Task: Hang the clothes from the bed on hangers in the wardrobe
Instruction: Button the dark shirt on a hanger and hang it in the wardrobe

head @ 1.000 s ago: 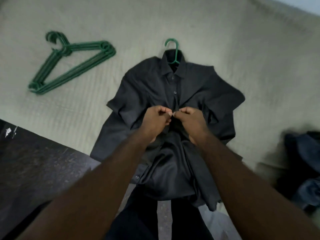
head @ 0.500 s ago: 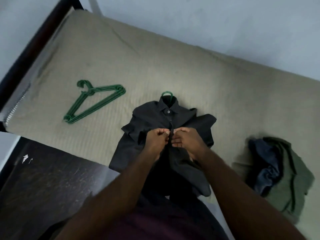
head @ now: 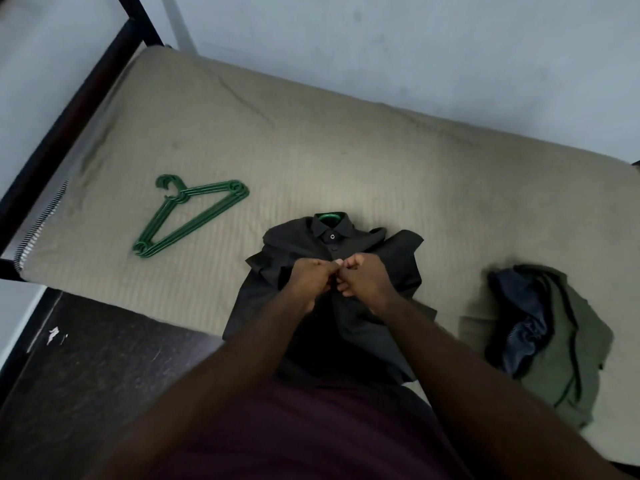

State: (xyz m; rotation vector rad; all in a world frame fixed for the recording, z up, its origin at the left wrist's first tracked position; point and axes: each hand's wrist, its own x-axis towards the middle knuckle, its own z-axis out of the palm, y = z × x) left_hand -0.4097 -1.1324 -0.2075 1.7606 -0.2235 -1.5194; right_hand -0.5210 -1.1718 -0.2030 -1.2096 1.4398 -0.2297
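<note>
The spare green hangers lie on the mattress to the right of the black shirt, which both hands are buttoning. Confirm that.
Wrong side. The head view shows the spare green hangers on the mattress to the left of the black shirt. The left hand and right hand do pinch its button placket.

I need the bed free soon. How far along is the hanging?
Early. Black button-up shirt already has a green hanger inside; left hand and right hand are buttoning it. Olive and navy clothes pile and spare green plastic hangers wait untouched.
</note>
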